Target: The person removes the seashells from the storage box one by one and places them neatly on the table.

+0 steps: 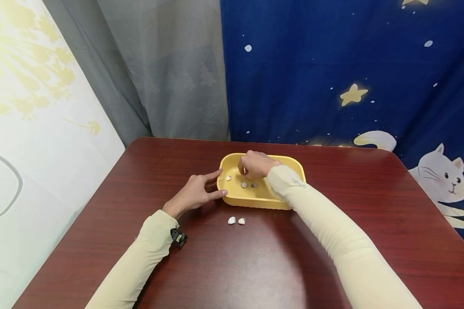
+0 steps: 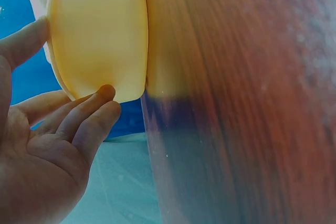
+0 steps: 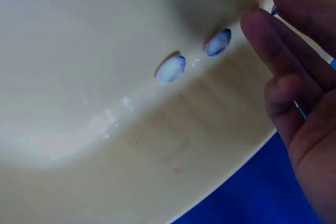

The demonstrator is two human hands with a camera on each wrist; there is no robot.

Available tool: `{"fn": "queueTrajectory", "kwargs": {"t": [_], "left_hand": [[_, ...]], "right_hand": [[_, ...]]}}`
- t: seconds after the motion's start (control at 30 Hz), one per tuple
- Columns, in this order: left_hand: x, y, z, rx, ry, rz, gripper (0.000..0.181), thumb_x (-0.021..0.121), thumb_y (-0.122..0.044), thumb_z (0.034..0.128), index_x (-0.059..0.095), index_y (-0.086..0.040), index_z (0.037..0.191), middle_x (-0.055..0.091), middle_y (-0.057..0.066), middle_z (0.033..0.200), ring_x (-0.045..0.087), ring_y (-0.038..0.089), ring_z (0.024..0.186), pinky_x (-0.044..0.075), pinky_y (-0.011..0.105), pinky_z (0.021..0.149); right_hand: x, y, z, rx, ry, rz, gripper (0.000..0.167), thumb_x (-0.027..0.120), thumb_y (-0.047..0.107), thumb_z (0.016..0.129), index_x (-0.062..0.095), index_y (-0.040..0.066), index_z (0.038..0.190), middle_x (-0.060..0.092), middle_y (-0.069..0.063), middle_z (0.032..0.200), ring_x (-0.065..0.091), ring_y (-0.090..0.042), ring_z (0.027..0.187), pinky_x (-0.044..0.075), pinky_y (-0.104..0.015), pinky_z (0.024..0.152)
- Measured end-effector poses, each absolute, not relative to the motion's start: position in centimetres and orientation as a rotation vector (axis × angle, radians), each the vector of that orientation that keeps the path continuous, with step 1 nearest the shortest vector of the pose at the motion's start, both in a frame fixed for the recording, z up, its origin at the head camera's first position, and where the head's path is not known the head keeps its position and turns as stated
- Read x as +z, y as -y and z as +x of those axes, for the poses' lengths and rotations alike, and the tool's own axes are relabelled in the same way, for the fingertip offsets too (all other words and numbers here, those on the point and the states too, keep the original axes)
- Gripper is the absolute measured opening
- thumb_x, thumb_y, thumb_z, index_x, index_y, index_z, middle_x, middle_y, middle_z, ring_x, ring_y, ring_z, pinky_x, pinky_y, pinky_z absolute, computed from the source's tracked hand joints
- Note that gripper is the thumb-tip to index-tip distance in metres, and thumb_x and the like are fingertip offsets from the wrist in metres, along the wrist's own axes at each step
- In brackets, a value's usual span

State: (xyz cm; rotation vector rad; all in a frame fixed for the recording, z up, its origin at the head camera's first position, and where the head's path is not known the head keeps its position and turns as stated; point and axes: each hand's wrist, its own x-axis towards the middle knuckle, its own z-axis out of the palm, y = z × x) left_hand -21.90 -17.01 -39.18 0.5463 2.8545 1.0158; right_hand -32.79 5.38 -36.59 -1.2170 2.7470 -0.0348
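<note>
Work appears unfinished: two small shells (image 1: 231, 220) lie on the table (image 1: 224, 266), three others (image 1: 244, 185) inside the yellow tub (image 1: 255, 203). Within it, the right hand (image 1: 256, 165) seemingly pinches another; the left hand (image 1: 195, 191), fingers apart, touches the tub's end.

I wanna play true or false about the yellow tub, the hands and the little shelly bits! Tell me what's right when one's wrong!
1. The left hand touches the yellow tub. True.
2. Both hands are inside the tub. False: only the right hand reaches into it.
3. Two shell-like pieces lie on the table, on the near side of the tub. True.
4. The tub is upside down. False: it stands with its open side up.
5. A white cat is pictured on the blue curtain. True.
</note>
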Motion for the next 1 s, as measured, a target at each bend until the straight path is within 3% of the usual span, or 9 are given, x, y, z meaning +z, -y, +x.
{"fn": "queueTrajectory", "kwargs": {"t": [0.33,1.0], "left_hand": [[-39.2,16.9,-21.9,1.023,-2.846,0.544,0.079,0.074,-0.046,0.0887,0.042,-0.014,0.154,0.059,0.015,0.142,0.056,0.023,0.135,0.049,0.044,0.109],[-39.2,17.0,-21.9,1.040,-2.834,0.527,0.079,0.074,-0.044,0.0887,0.042,-0.014,0.154,0.057,0.014,0.144,0.055,0.024,0.136,0.048,0.044,0.109]], "right_hand": [[-34.7,-6.5,-32.1,-0.135,-2.707,-1.271,0.009,0.073,0.012,0.088,0.080,0.012,0.093,0.075,0.000,0.085,0.064,-0.012,0.071,0.056,-0.026,0.068],[-32.4,-8.4,-28.5,-0.263,-2.707,-1.366,0.012,0.072,0.012,0.087,0.079,0.010,0.096,0.074,0.002,0.081,0.063,-0.009,0.072,0.055,-0.025,0.069]]}}
